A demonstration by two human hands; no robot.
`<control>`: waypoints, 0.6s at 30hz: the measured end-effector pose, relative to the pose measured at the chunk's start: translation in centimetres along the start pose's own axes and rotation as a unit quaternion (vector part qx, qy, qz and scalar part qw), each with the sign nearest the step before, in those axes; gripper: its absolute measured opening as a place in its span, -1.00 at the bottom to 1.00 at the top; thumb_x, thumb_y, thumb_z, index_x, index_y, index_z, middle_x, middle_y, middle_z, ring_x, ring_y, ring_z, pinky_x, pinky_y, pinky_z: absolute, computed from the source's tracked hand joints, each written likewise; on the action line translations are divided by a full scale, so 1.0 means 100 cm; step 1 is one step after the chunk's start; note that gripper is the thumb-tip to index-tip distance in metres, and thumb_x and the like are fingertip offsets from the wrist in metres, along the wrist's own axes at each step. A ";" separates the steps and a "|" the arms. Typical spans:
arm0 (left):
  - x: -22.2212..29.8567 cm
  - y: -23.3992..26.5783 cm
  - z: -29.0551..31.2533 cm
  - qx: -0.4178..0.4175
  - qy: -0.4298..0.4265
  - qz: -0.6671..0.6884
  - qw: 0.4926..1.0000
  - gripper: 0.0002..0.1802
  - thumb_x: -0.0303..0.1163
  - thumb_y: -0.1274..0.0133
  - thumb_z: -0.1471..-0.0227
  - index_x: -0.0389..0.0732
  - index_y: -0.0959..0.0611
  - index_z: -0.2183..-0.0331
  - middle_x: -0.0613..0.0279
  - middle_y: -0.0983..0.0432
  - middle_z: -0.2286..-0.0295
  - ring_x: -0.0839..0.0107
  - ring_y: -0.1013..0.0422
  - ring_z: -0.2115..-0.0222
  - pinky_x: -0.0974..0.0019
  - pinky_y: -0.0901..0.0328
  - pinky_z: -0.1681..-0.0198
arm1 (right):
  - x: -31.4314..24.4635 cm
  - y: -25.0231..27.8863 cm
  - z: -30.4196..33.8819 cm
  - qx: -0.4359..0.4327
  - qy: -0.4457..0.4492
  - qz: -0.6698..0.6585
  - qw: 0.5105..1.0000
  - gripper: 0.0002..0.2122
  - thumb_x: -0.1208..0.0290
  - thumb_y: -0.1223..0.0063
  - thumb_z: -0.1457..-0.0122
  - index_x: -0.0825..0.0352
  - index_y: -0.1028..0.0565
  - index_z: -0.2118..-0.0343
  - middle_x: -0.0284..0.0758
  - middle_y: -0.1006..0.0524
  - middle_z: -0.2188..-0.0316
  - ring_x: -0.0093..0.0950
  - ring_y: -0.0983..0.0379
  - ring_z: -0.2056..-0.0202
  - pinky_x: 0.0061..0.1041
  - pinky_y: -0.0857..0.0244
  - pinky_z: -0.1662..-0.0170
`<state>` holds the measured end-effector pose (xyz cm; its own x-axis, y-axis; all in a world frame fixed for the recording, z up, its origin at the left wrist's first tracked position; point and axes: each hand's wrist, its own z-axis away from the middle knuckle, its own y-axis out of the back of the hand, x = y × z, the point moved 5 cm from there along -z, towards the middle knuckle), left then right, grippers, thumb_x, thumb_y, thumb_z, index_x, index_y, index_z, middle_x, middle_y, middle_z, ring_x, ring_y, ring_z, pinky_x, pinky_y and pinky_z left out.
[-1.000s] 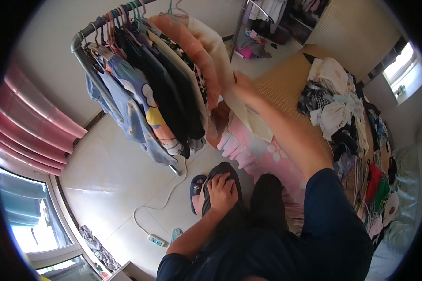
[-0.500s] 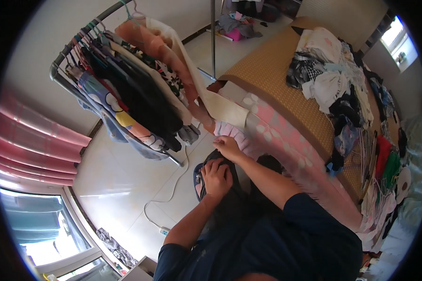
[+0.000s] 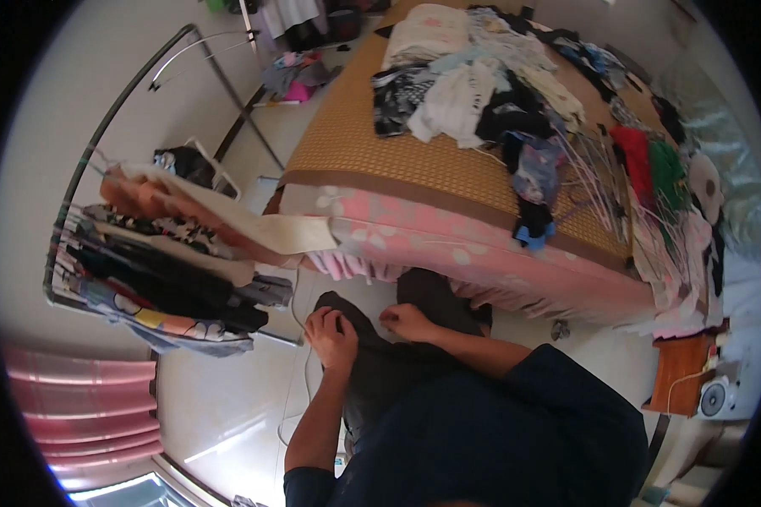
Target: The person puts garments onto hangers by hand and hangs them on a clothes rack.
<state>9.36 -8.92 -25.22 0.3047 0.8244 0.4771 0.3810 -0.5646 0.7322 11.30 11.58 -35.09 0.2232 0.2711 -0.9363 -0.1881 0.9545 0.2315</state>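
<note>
My left hand (image 3: 332, 338) rests on the dark trousers (image 3: 365, 359) at my left knee, its fingers spread and slightly bent over the cloth. To its right, my right hand (image 3: 406, 323) hovers by the inner side of my other leg, fingers curled together. Whether anything is inside those curled fingers is hidden. Just ahead of both knees hangs the pink floral bed cover (image 3: 448, 241) on the side of the bed. A cream cloth strip (image 3: 300, 233) stretches from the clothes rack toward the bed's corner.
At left stands a metal rack (image 3: 83, 160) with hanging clothes (image 3: 169, 258). Piled clothes (image 3: 465, 97) and bare hangers (image 3: 596, 182) lie on the woven bed mat (image 3: 334, 139). A white cable (image 3: 306, 380) runs along the floor. A small fan (image 3: 714, 397) is at right beside a wooden cabinet (image 3: 678, 372).
The view has turned right toward the bed, so the rack sits farther left. My hands have moved apart: the left lies on the left knee, the right has drawn back between the legs.
</note>
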 end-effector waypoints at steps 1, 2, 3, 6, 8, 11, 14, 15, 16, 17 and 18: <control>0.004 -0.002 0.001 -0.008 -0.007 0.007 1.000 -0.84 -0.43 -0.23 0.02 -0.10 -0.69 0.30 0.21 -0.54 0.10 0.02 -0.40 -0.01 -0.12 -0.25 -0.08 | -0.001 -0.004 0.007 -0.040 0.003 -0.002 0.999 -0.80 0.43 -0.25 -0.23 0.41 -0.66 0.15 -0.24 -0.69 0.41 -0.51 -0.62 0.37 -0.45 -0.49 0.23; 0.005 -0.002 0.002 -0.009 -0.004 -0.010 1.000 -0.85 -0.43 -0.23 0.01 -0.12 -0.69 0.29 0.19 -0.54 0.09 0.02 -0.39 -0.03 -0.10 -0.25 -0.10 | -0.003 -0.007 0.014 -0.060 -0.001 0.003 0.998 -0.78 0.41 -0.21 -0.22 0.42 -0.65 0.13 -0.15 -0.70 0.32 -0.37 -0.67 0.29 -0.36 -0.51 0.16; 0.007 -0.001 0.003 -0.013 -0.002 -0.034 0.999 -0.85 -0.44 -0.24 0.00 -0.14 -0.70 0.29 0.18 -0.55 0.08 0.02 -0.39 -0.04 -0.08 -0.25 -0.12 | -0.007 -0.007 0.018 -0.044 0.005 0.023 0.999 -0.78 0.41 -0.21 -0.22 0.42 -0.65 0.13 -0.15 -0.70 0.32 -0.37 -0.67 0.29 -0.36 -0.51 0.16; 0.013 -0.002 0.005 -0.026 -0.015 -0.038 0.999 -0.82 -0.43 -0.24 -0.01 -0.15 -0.70 0.27 0.15 -0.54 0.06 0.01 -0.37 -0.07 -0.09 -0.24 -0.15 | -0.018 -0.014 0.031 -0.116 0.038 0.187 0.975 -0.70 0.37 -0.08 -0.18 0.39 -0.64 0.09 0.00 -0.65 0.15 -0.03 -0.59 0.07 -0.14 -0.44 -0.04; 0.015 -0.002 0.007 -0.035 -0.027 -0.050 0.998 -0.80 -0.42 -0.24 -0.01 -0.15 -0.70 0.24 0.10 -0.53 0.04 -0.04 -0.36 -0.08 -0.11 -0.23 -0.15 | -0.025 -0.012 0.039 -0.112 0.052 0.200 0.972 -0.72 0.37 -0.08 -0.18 0.37 -0.64 0.10 -0.01 -0.66 0.16 -0.03 -0.59 0.07 -0.13 -0.43 -0.03; 0.015 -0.002 0.011 -0.042 -0.053 -0.063 0.996 -0.75 -0.39 -0.23 0.00 -0.12 -0.68 0.20 0.14 -0.49 0.01 -0.04 -0.34 -0.10 -0.14 -0.23 -0.14 | -0.032 -0.010 0.057 -0.106 0.051 0.224 0.967 -0.74 0.37 -0.09 -0.19 0.35 -0.64 0.11 -0.03 -0.66 0.18 -0.03 -0.59 0.08 -0.11 -0.43 -0.03; 0.014 -0.001 0.015 -0.049 -0.084 -0.067 0.993 -0.74 -0.40 -0.23 0.00 -0.11 -0.67 0.19 0.10 -0.47 -0.01 -0.07 -0.33 -0.11 -0.15 -0.23 -0.15 | -0.036 -0.006 0.079 -0.084 0.048 0.228 0.969 -0.75 0.35 -0.12 -0.19 0.33 -0.64 0.13 -0.04 -0.66 0.17 -0.03 -0.59 0.09 -0.09 -0.43 -0.01; 0.014 -0.001 0.016 -0.049 -0.090 -0.076 0.992 -0.74 -0.40 -0.23 0.00 -0.11 -0.67 0.19 0.10 -0.47 -0.01 -0.07 -0.33 -0.11 -0.16 -0.23 -0.15 | -0.036 -0.004 0.085 -0.077 0.048 0.234 0.968 -0.76 0.34 -0.13 -0.19 0.33 -0.64 0.14 -0.04 -0.66 0.17 -0.03 -0.59 0.09 -0.09 -0.44 -0.01; 0.015 -0.001 0.017 -0.051 -0.099 -0.070 0.991 -0.73 -0.39 -0.24 0.01 -0.11 -0.68 0.18 0.09 -0.47 -0.02 -0.08 -0.33 -0.12 -0.17 -0.23 -0.15 | -0.036 -0.002 0.092 -0.068 0.043 0.228 0.970 -0.76 0.34 -0.13 -0.19 0.33 -0.64 0.14 -0.04 -0.66 0.17 -0.03 -0.59 0.09 -0.09 -0.44 -0.01; 0.017 -0.001 0.017 -0.055 -0.108 -0.066 0.990 -0.73 -0.39 -0.24 0.01 -0.11 -0.68 0.18 0.09 -0.47 -0.02 -0.08 -0.33 -0.12 -0.17 -0.23 -0.15 | -0.037 0.000 0.098 -0.069 0.061 0.265 0.960 -0.76 0.34 -0.14 -0.20 0.33 -0.64 0.14 -0.05 -0.66 0.17 -0.03 -0.59 0.10 -0.08 -0.44 -0.01; 0.019 -0.002 0.017 -0.059 -0.109 -0.064 0.990 -0.72 -0.38 -0.24 0.01 -0.11 -0.68 0.18 0.08 -0.46 -0.02 -0.08 -0.33 -0.12 -0.18 -0.24 -0.15 | -0.037 0.002 0.103 -0.072 0.075 0.305 0.947 -0.76 0.34 -0.15 -0.20 0.33 -0.64 0.14 -0.05 -0.66 0.17 -0.03 -0.60 0.11 -0.08 -0.44 -0.01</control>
<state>11.31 -7.32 -25.26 0.4469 0.8529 0.2699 0.3274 -0.4367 0.8379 20.25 12.05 -28.83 -0.1041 0.7350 -0.6701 -0.3694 0.5970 0.7122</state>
